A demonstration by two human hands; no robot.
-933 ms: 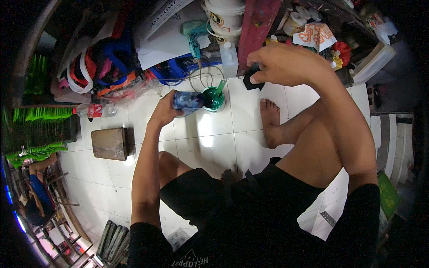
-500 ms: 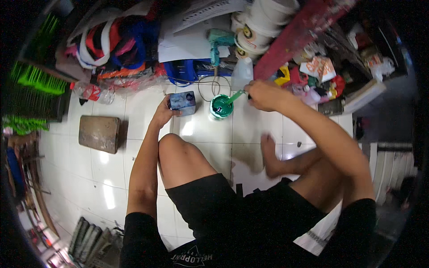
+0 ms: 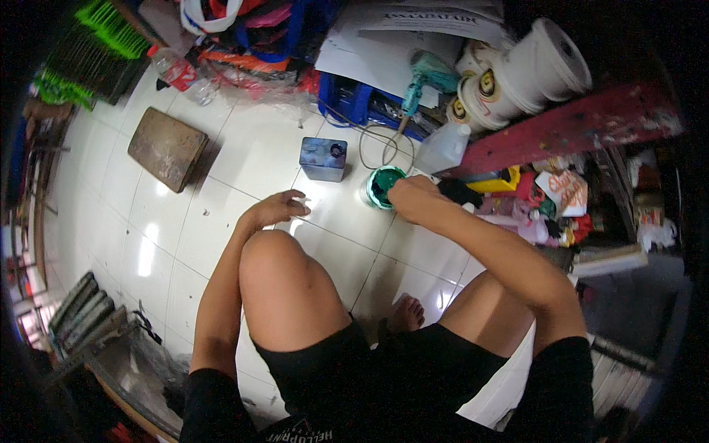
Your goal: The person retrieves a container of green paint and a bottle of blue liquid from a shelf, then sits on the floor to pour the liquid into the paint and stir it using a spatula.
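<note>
An open tub of green paint stands on the tiled floor in front of me. My right hand is closed at the tub's right rim, its fingers hiding most of the green stick it grips. To the left of the tub a blue, paint-smeared rectangular can stands upright, with a dark round cap on its top. Nearer to me, above my left knee, my left hand hangs with its fingers apart and nothing in them. It is clear of the can.
Behind the tub are a translucent jug, a teal power tool with its cord, and stacked white buckets. A red beam runs along the right. At left lie a brown block and a plastic bottle.
My left hand has let go of the blue can and drawn back toward my knee. My right hand has come down to the paint tub's rim. The whole view has turned.
</note>
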